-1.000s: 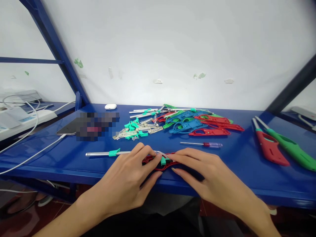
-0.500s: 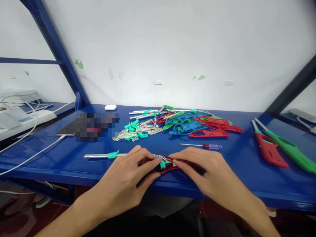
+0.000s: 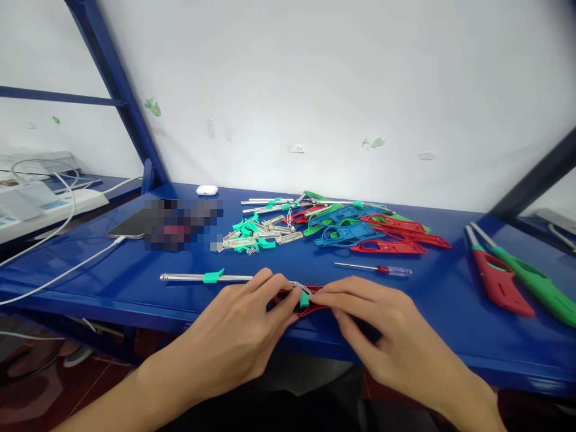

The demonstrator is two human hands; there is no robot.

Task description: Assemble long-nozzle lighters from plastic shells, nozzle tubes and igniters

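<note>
Both my hands rest at the near edge of the blue table [image 3: 117, 282]. My left hand [image 3: 238, 336] and my right hand [image 3: 387, 336] pinch a red lighter shell [image 3: 310, 307] that lies flat between them. A small teal part [image 3: 305, 299] and thin white wires sit in the shell at my fingertips. A long metal tube [image 3: 189, 277] with a teal clip sticks out to the left of the shell. Most of the shell is hidden under my fingers.
A small screwdriver [image 3: 375, 269] lies just behind my right hand. Further back lie a pile of red, blue and green shells [image 3: 360, 231], teal and metal parts [image 3: 252, 235] and a phone [image 3: 135, 225] with a white cable. Two assembled lighters [image 3: 508, 276] lie at the right.
My fingers have drawn closer together over the red shell, the right fingers curling onto it. The view has shifted slightly; nothing else on the table has moved.
</note>
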